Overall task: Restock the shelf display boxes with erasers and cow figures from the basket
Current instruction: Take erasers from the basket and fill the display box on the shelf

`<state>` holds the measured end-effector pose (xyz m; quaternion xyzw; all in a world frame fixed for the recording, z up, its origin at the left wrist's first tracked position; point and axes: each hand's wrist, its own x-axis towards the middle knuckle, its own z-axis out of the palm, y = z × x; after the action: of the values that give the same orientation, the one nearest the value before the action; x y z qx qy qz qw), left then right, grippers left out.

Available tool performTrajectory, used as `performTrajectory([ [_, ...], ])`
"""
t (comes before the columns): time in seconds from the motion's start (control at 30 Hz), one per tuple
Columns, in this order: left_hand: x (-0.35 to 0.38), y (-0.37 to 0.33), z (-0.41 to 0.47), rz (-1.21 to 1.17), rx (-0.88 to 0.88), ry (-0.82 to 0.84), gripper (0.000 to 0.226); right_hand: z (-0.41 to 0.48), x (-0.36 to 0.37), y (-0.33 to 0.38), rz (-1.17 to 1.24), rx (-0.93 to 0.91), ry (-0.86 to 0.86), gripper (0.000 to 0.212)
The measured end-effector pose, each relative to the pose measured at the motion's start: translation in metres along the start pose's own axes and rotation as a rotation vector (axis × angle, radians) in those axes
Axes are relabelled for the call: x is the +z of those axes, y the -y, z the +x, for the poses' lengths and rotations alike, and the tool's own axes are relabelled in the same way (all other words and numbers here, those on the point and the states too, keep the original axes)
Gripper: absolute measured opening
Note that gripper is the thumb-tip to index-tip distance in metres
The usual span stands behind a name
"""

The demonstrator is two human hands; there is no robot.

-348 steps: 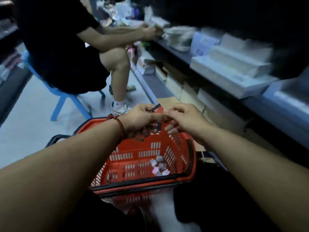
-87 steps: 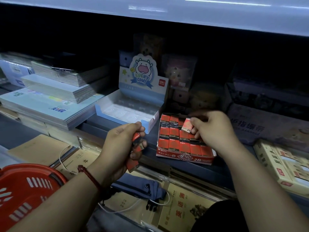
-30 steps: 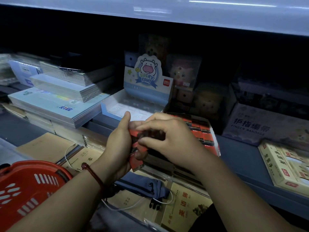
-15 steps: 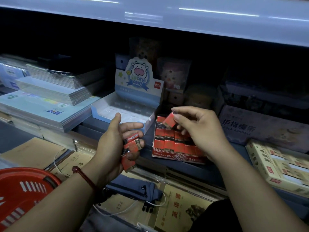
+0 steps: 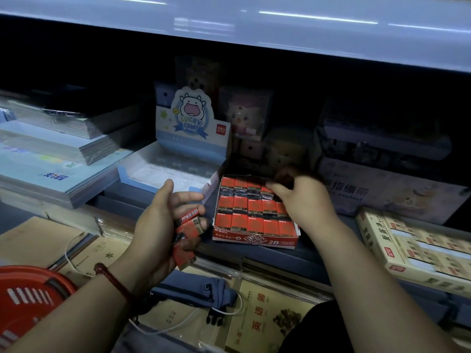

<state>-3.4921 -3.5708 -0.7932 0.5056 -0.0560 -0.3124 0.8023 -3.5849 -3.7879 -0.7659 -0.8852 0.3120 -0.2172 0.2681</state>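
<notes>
L hand [image 5: 158, 225] grips several erasers [image 5: 190, 231], 9 o'clock of eraser box [image 5: 254, 241]. R hand [image 5: 303, 197] at box's 1 o'clock corner; grip blurred, can't tell. Step: prob. filling back row. Next: another eraser from L hand, seated flush.

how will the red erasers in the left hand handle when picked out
Probably stiff and light: the erasers are small sleeved blocks, and the left hand holds several at once. Flat-sided, so unlikely to roll; others sit in neat rows in the display box. The handful looks skewed, so one might slip out.
</notes>
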Motion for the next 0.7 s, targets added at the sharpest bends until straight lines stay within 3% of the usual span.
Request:
performTrajectory([
  [0.13, 0.0, -0.001, -0.002, -0.011, 0.005, 0.009, 0.055, -0.007, -0.006, -0.001, -0.023, -0.06, 0.072, 0.025],
  [0.2, -0.001, -0.001, -0.001, -0.031, 0.002, 0.019, 0.055, -0.009, -0.007, -0.001, -0.046, -0.088, 0.105, 0.035],
  [0.4, -0.003, -0.002, -0.003, -0.06, -0.003, 0.032, 0.057, -0.01, -0.001, 0.008, -0.207, -0.167, 0.02, 0.041],
  [0.5, -0.003, -0.005, -0.004, -0.056, 0.009, 0.056, 0.059, -0.022, 0.001, 0.031, 0.02, -0.393, -0.111, 0.027],
  [0.6, -0.001, -0.007, -0.005, -0.019, 0.021, 0.101, 0.063, -0.039, 0.013, 0.057, 0.265, -0.616, 0.084, 0.018],
  [0.7, -0.002, -0.007, -0.005, 0.077, 0.041, 0.116, 0.067, -0.053, 0.028, 0.067, 0.203, -0.648, 0.289, 0.023],
])
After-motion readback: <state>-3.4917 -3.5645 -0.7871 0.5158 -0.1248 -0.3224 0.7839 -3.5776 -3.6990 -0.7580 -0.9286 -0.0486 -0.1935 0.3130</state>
